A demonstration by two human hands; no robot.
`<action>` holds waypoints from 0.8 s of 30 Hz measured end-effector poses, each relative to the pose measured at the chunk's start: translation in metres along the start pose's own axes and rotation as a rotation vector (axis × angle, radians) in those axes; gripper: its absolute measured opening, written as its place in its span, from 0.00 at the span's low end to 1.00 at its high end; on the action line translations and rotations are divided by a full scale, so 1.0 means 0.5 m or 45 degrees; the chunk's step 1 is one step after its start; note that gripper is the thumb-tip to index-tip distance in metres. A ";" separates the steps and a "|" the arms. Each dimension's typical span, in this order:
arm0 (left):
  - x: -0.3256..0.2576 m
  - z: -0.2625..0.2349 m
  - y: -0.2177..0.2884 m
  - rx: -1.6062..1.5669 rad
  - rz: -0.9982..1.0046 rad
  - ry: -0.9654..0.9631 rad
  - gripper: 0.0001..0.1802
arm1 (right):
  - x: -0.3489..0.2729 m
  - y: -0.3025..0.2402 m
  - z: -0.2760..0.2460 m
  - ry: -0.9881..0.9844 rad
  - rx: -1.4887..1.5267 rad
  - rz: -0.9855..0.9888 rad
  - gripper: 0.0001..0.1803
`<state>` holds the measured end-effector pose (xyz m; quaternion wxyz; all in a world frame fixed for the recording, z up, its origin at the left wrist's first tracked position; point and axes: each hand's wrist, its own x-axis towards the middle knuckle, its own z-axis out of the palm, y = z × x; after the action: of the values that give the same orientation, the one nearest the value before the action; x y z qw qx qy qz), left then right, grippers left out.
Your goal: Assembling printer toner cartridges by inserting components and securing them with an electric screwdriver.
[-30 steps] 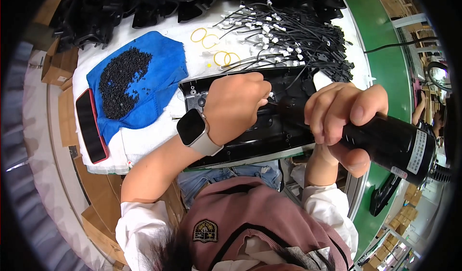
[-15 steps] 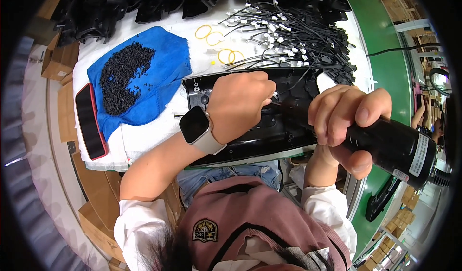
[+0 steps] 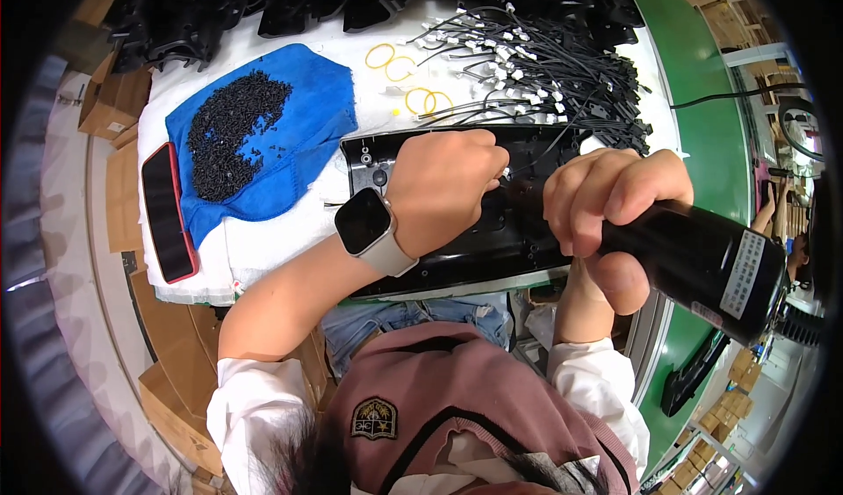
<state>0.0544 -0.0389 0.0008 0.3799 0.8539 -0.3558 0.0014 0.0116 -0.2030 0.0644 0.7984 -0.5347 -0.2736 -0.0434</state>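
My right hand (image 3: pixel 615 209) is wrapped round a thick black electric screwdriver (image 3: pixel 702 262) with a white label, a cord at its right end and its front pointing left. My left hand (image 3: pixel 448 179), with a smartwatch (image 3: pixel 364 223) on its wrist, is closed in a pinch over a long black plastic housing (image 3: pixel 457 262). At its fingertips shows a white connector of a thin black cable (image 3: pixel 543 154) that lies across the housing. The screwdriver's tip is close to these fingertips; the exact contact point is dark and partly hidden.
A blue cloth (image 3: pixel 316 100) bears a heap of small black screws (image 3: pixel 224 130), with a red-edged phone (image 3: pixel 167 218) beside it. Yellow rings (image 3: pixel 420 101) lie behind the housing. Black cables with white connectors (image 3: pixel 562 82) are piled at the back right, black plastic parts (image 3: pixel 290 3) along the back.
My right hand and the screwdriver have shifted slightly left, closer to my left fingertips. My left hand keeps its pinch. The view has shifted a little.
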 end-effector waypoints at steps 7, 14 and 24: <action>0.001 -0.012 -0.005 0.038 0.005 -0.092 0.03 | -0.009 -0.008 0.025 0.038 -0.197 -0.026 0.21; -0.045 -0.169 -0.034 0.493 0.081 0.661 0.04 | -0.009 -0.030 -0.023 -0.022 0.014 -0.424 0.27; -0.174 -0.238 -0.149 0.951 -0.627 0.633 0.06 | -0.017 -0.025 -0.002 0.102 0.106 -0.320 0.26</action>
<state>0.0667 0.1256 0.0135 0.1112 0.9637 -0.0181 0.2419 0.0003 -0.2112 0.0702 0.8184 -0.4606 -0.3077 -0.1530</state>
